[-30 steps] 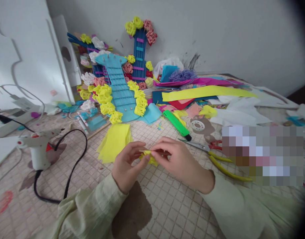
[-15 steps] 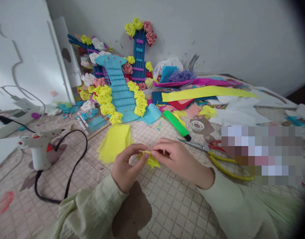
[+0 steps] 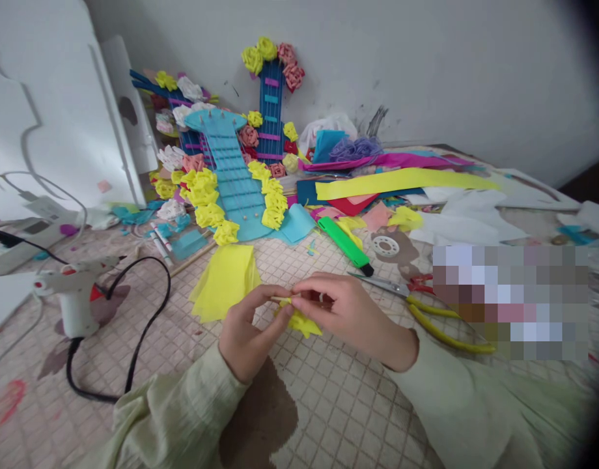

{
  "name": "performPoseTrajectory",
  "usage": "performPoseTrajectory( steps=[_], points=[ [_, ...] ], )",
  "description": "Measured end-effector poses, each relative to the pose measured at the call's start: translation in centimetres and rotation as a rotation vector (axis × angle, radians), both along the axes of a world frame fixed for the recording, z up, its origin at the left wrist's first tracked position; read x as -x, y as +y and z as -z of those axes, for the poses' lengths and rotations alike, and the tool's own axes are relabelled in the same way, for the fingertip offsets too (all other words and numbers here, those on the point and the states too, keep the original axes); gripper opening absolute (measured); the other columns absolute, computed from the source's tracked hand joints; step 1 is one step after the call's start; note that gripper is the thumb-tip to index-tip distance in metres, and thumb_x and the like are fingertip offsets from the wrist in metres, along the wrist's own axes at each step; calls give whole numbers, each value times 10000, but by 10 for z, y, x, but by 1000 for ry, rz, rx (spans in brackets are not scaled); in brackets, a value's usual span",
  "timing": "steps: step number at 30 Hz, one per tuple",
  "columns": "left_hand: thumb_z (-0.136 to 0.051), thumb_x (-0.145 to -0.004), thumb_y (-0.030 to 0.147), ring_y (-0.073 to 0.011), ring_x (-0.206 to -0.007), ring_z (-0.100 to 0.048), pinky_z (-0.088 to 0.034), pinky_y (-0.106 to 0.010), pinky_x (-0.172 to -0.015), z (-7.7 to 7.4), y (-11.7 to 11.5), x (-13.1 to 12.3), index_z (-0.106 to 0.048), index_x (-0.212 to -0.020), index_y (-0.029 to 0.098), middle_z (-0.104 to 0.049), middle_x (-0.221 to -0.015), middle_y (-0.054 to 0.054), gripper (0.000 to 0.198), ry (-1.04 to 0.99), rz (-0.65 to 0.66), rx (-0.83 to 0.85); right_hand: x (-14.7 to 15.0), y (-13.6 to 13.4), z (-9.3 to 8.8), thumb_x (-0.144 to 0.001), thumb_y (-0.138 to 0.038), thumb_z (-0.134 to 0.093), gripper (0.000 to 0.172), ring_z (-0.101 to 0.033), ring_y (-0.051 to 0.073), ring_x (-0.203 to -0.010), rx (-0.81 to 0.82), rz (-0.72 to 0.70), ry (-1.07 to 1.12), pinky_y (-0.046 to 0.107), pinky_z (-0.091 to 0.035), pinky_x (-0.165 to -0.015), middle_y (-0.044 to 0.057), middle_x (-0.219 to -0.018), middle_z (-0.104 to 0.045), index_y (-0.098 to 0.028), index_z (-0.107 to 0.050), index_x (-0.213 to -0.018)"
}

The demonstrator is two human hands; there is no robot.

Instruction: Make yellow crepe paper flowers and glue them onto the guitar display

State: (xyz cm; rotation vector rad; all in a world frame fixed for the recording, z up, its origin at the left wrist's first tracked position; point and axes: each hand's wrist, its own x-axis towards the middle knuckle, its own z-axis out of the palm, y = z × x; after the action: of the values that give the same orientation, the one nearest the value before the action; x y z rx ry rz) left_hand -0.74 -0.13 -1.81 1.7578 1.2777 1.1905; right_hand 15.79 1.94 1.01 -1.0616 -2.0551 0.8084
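Observation:
A strip of yellow crepe paper [image 3: 303, 323] with a jagged lower edge hangs between my two hands, low over the tabletop. My left hand [image 3: 250, 331] is closed, thumb and fingers pinching the paper's upper left edge. From the other side my right hand [image 3: 346, 312] pinches the same upper edge, its fingertips close to those of the left. Part of the paper is hidden behind the fingers. Left of my hands lies a stack of yellow paper sheets [image 3: 225, 281]. Just beyond them rests a green utility knife [image 3: 345, 243].
A hot glue gun [image 3: 77, 296] with a black cord stands at left. Scissors [image 3: 433, 314] with yellow handles lie at right, near a white ring [image 3: 385, 245]. Behind are a blue paper guitar [image 3: 232, 179] edged with yellow flowers and a long yellow strip [image 3: 407, 182].
The yellow paper's jagged end has swung slightly right and lower beneath my fingers. Both hands keep their pinch in nearly the same place. The view has shifted a little.

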Motion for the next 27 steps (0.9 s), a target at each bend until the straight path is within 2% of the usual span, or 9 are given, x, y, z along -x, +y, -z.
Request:
performPoseTrajectory(
  steps=[12,18,27],
  points=[
    [-579,-744,224,-158,-766,-593,-473,-276,-713,-2,2,2,-609,-830,171,-643,-783,-31,105,-13,7,58,-1,0,0,-804,-150,-500,159,-536,87,-641,-16,-44,14,204,-400,-557,0,-711,-616,-162,-653,-764],
    [-574,-748,218,-157,-775,-599,-471,-276,-727,-2,0,3,-607,-838,181,-646,-800,-25,103,16,14,25,-1,1,-2,-777,-259,-585,122,-528,91,-621,20,-30,11,209,-401,-553,-1,-705,-618,-166,-664,-787],
    [-578,-743,201,-168,-823,-603,-475,-287,-757,-4,-2,2,-613,-895,188,-661,-848,-30,156,47,24,-3,-2,1,-2,-800,-175,-520,142,-517,88,-614,-15,-50,0,206,-387,-540,-4,-673,-580,-165,-655,-756]
  ],
)
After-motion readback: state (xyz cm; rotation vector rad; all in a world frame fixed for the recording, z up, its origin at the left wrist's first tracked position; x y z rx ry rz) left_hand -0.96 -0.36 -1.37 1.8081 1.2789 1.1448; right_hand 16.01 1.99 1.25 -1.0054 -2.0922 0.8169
